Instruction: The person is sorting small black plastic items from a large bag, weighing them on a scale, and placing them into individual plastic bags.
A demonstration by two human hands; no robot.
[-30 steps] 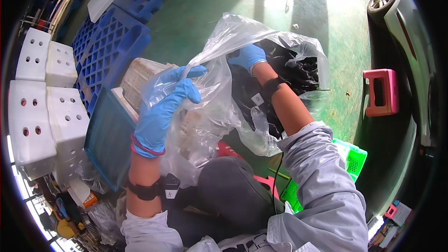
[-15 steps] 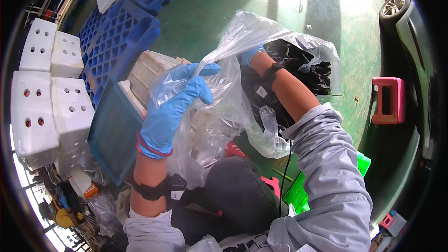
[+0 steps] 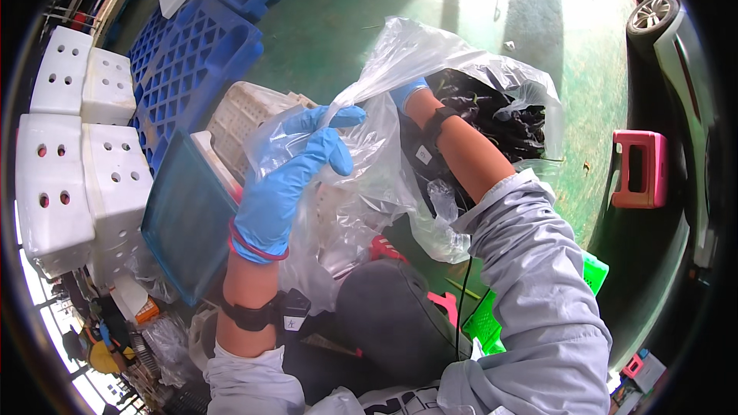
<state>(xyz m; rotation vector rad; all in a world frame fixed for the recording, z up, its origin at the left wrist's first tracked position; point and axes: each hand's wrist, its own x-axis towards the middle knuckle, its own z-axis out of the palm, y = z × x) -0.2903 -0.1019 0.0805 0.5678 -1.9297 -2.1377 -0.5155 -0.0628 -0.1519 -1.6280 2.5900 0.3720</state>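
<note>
My left hand (image 3: 296,165), in a blue glove, is closed on a crumpled clear plastic bag (image 3: 423,46), its folds gathered between the fingers. My right hand (image 3: 407,92), gloved too, reaches under the bag's raised edge among dark glossy items (image 3: 492,107); its fingers are hidden. Beside the left hand stand a cream perforated crate (image 3: 238,119) and a translucent teal bin (image 3: 181,223). More crumpled plastic hangs down over my grey-clad knee (image 3: 377,307).
Blue plastic pallets (image 3: 184,61) lie ahead-left, beside stacked white foam boxes (image 3: 58,177). A green perforated crate (image 3: 484,315) is by my right forearm. A pink stool (image 3: 652,169) stands right, near a car wheel (image 3: 652,14). The green floor (image 3: 323,38) stretches ahead.
The scene has shifted slightly rightward and up in view. My right hand has slipped further under the plastic and shows less. My left hand keeps its grip.
</note>
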